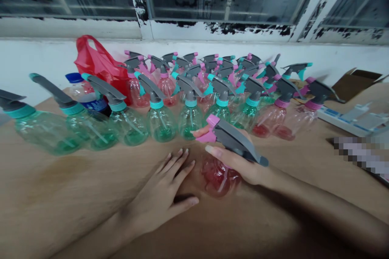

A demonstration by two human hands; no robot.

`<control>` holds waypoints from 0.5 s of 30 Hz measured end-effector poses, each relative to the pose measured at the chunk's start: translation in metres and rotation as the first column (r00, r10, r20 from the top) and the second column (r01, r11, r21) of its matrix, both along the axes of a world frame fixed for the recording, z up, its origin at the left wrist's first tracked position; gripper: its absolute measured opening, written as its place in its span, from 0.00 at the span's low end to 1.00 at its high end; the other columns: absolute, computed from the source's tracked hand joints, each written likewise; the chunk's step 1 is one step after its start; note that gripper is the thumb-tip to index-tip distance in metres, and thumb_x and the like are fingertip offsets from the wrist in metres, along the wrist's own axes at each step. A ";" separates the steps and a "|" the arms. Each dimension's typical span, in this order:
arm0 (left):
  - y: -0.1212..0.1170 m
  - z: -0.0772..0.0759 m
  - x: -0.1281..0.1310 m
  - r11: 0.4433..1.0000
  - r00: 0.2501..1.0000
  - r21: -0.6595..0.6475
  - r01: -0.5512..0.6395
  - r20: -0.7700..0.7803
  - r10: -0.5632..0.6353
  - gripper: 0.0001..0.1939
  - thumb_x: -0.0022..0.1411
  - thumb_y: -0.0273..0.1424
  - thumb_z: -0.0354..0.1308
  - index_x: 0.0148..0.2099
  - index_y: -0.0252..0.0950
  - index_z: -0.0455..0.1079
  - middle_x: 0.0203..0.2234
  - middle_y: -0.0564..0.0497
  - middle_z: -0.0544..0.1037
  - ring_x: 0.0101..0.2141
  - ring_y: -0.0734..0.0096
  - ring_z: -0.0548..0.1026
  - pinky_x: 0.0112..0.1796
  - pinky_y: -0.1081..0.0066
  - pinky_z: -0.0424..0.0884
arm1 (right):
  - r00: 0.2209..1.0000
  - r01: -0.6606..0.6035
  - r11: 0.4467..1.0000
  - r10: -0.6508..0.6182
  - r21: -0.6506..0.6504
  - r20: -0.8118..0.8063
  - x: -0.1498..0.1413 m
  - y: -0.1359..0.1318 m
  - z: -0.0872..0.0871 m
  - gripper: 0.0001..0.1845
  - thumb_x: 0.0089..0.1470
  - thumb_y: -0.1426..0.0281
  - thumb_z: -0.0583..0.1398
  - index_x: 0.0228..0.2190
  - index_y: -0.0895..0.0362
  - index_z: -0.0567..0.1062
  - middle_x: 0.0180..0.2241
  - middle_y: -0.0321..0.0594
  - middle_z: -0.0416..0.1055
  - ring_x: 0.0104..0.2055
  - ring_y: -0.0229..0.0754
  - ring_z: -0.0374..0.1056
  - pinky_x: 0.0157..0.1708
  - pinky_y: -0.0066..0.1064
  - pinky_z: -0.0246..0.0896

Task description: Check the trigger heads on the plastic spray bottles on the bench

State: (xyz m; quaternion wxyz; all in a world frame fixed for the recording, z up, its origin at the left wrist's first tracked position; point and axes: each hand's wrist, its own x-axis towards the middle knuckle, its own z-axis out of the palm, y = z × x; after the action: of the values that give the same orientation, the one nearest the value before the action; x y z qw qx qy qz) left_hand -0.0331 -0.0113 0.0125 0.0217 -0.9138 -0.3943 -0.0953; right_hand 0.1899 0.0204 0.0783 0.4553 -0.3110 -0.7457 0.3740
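My right hand (240, 162) grips a pink spray bottle (219, 176) round its neck, under the grey trigger head (235, 139) with a pink nozzle. The bottle stands on the brown table (75, 194) with red liquid at its bottom. My left hand (165, 188) lies flat on the table just left of the bottle, fingers spread, holding nothing. Behind both hands stand several green spray bottles (161, 119) in a row, and several pink ones (275, 117) to the right and further back.
A red plastic bag (97, 62) and a blue-capped water bottle (80, 89) sit at the back left. A cardboard box (354, 83) and a white power strip (349, 119) lie at the right. A white wall and windows close the far side.
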 end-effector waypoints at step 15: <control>0.001 -0.004 -0.002 0.999 1.000 0.050 0.016 -0.013 -0.016 0.37 0.64 0.54 0.47 0.63 0.31 0.56 0.61 0.40 0.59 0.60 0.53 0.57 0.58 0.54 0.53 | 0.999 -0.029 1.000 0.030 0.006 -0.014 -0.001 0.000 0.002 0.09 0.53 0.70 0.60 0.39 0.55 0.73 0.30 0.34 0.69 0.27 0.35 0.63 0.29 0.30 0.61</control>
State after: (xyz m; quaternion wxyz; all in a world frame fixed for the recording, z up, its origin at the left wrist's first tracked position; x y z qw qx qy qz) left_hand -0.0349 -0.0107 0.0089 0.0465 -0.9166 -0.3844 -0.0997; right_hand 0.1889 0.0206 0.0802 0.4560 -0.2959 -0.7480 0.3808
